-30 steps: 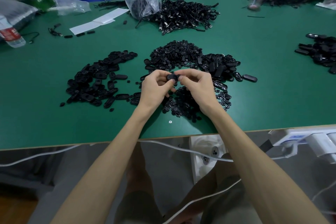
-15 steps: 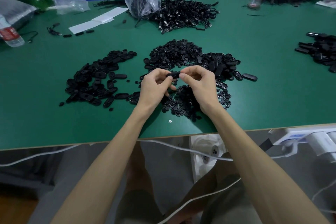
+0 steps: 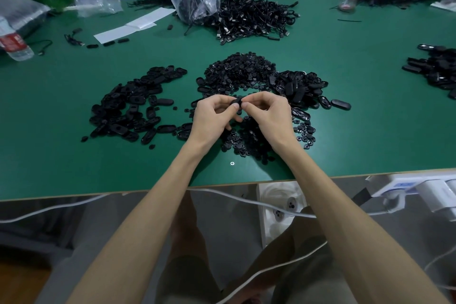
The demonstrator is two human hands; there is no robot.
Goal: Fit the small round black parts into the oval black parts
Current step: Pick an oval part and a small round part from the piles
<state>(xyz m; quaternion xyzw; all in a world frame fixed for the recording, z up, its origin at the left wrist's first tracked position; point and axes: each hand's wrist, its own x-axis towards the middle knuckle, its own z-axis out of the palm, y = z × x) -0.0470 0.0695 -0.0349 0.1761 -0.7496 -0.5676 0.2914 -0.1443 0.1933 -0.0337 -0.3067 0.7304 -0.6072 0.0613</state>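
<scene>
Pinching one oval black part with left hand and right hand together, curling thumbs and forefingers onto it from either side. Holding it just above the near side of the heap of small round black parts, not touching that heap. Not managing to tell whether a round part is already going into the oval, with fingers hiding the middle. Noting a loose spread of oval parts left of the heap, well apart from the hands, and a second pile of ovals right of the heap, touching it. Judging the pieces as very light, stiff moulded plastic, smooth and probably a little slippery. Not reading them as fragile, but as easy to flick away. Suggesting a hold on the oval's long edges with one hand, leaving the recess facing up. Then pinching the round part by its rim with the other and pushing straight in with a thumb pad. Expecting a snap fit, so calling for firm, square pressure. Flagging tilt as the risk: jamming, or dropping the piece into the heap among lookalikes on the green table.
</scene>
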